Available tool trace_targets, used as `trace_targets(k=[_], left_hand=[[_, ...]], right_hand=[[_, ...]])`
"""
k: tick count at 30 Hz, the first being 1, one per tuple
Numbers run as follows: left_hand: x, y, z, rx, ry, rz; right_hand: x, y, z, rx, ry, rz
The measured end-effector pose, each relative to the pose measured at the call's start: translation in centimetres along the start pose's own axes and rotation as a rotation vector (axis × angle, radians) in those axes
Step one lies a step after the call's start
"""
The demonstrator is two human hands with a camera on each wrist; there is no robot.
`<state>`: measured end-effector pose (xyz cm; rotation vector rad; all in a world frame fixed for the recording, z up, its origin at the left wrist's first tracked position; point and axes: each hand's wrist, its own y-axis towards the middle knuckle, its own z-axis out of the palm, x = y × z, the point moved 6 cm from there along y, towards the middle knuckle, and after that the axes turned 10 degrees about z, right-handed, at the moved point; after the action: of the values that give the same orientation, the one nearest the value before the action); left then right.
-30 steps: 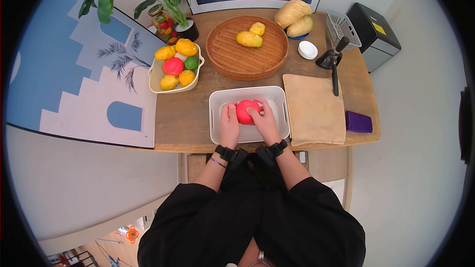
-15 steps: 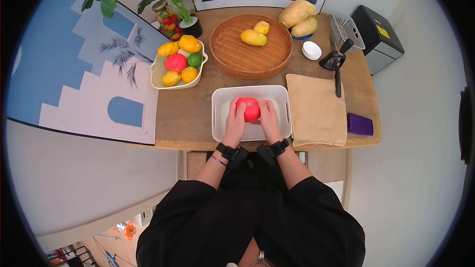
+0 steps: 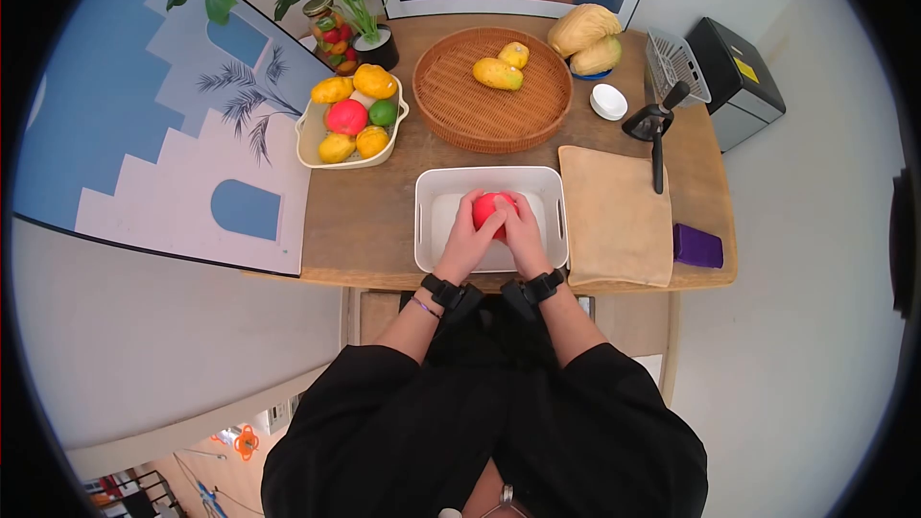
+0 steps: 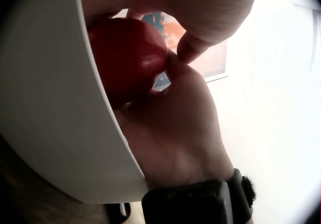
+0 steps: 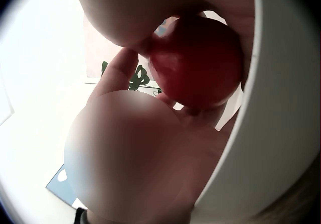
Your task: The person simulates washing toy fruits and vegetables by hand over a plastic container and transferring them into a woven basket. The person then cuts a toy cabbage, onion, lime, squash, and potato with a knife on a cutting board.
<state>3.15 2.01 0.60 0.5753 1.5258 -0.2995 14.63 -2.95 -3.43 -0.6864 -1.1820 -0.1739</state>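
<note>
Overhead, both hands cup a red fruit (image 3: 491,210) inside the white tub (image 3: 423,230) at the near table edge: left hand (image 3: 467,242) curled round its left side, right hand (image 3: 526,238) round its right. Only this view shows the wicker tray (image 3: 460,115) far behind and the beige cloth (image 3: 614,216) to the right. Wrist views show just fingers wrapped on fruit (image 4: 128,58) against the tub wall (image 5: 281,133).

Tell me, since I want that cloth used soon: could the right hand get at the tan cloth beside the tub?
Probably yes, once freed: the right hand grips the red fruit, and the tan cloth lies uncovered just beyond the white tub.
</note>
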Motion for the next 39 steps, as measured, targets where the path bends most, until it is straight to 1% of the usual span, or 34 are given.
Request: trace_targets(k=[1, 3, 4, 6, 7, 9, 10, 12, 13, 15, 16, 18, 19, 21, 22, 24, 25, 27, 28, 30, 31, 33, 34, 36, 39], left_hand=[[-0.1, 0.2, 0.0, -0.001, -0.002, 0.006], [0.3, 0.0, 0.1, 0.018, 0.075, -0.072], [0.8, 0.0, 0.0, 0.021, 0.074, -0.074], [2.5, 0.1, -1.1, -0.102, 0.0, -0.128], [2.8, 0.1, -1.2, -0.102, 0.0, -0.126], [3.1, 0.3, -2.0, -0.237, -0.233, -0.062], [3.2, 0.3, -2.2, -0.238, -0.233, -0.062], [2.7, 0.3, -2.6, -0.207, -0.071, 0.073], [2.4, 0.2, -2.6, -0.206, -0.07, 0.072], [2.0, 0.2, -2.4, -0.184, -0.065, 0.029], [1.7, 0.3, -2.3, -0.184, -0.065, 0.03], [1.6, 0.4, -1.7, -0.181, -0.025, -0.049], [2.1, 0.2, -1.3, -0.181, -0.025, -0.049], [2.3, 0.3, -0.7, -0.181, 0.063, 0.046], [1.9, 0.4, -0.8, -0.181, 0.063, 0.048], [2.6, 0.1, -0.7, -0.128, 0.082, -0.171], [1.9, 0.0, -0.8, -0.127, 0.082, -0.172], [1.4, -0.1, -0.2, -0.051, -0.07, -0.322], [2.2, 0.0, -0.3, -0.05, -0.07, -0.322], [3.1, 0.5, -0.9, -0.071, 0.015, -0.09], [2.9, 0.3, -0.9, -0.071, 0.017, -0.091], [2.6, 0.2, -1.3, -0.182, -0.128, -0.099], [2.7, 0.2, -1.4, -0.183, -0.128, -0.098], [2.3, 0.3, -1.7, -0.141, -0.036, 0.001], [2.8, 0.2, -1.9, -0.161, -0.015, 0.009]], right_hand=[[0.2, 0.2, 0.0, 0.001, -0.002, -0.006], [-0.3, 0.2, -0.7, -0.088, 0.112, 0.06], [-0.1, 0.0, -0.6, -0.092, 0.113, 0.062], [0.6, -0.6, -0.6, -0.112, 0.136, 0.008], [0.8, -0.8, -0.5, -0.112, 0.136, 0.007], [1.5, -1.2, -0.3, -0.13, 0.07, -0.028], [1.6, -1.1, -0.5, -0.129, 0.069, -0.028], [1.6, -0.8, -0.1, 0.033, 0.045, 0.011], [1.6, -0.9, 0.0, 0.033, 0.046, 0.011], [1.1, -1.0, 0.1, -0.003, 0.055, 0.088], [1.0, -0.9, 0.2, -0.003, 0.056, 0.087], [0.6, -0.9, 0.3, -0.044, 0.007, 0.09], [0.2, -0.9, 0.2, -0.044, 0.007, 0.09], [0.6, -0.8, -0.5, -0.18, -0.135, -0.052], [0.7, -0.7, -0.6, -0.18, -0.135, -0.054], [1.1, -0.7, -0.7, -0.118, -0.108, -0.112], [1.1, -0.8, -0.7, -0.119, -0.108, -0.111], [1.0, -0.7, -0.5, -0.063, 0.007, -0.071], [0.8, -0.4, -0.7, -0.063, 0.007, -0.072], [-0.4, 0.6, -1.4, -0.096, 0.009, -0.019], [0.0, 0.2, -1.2, -0.095, 0.009, -0.017], [0.4, -0.4, -0.3, -0.07, 0.073, 0.06], [0.2, 0.0, -0.3, -0.069, 0.073, 0.058], [-0.2, 0.4, -0.1, -0.049, 0.0, 0.02], [-0.3, 0.2, 0.3, 0.001, -0.05, 0.027]])
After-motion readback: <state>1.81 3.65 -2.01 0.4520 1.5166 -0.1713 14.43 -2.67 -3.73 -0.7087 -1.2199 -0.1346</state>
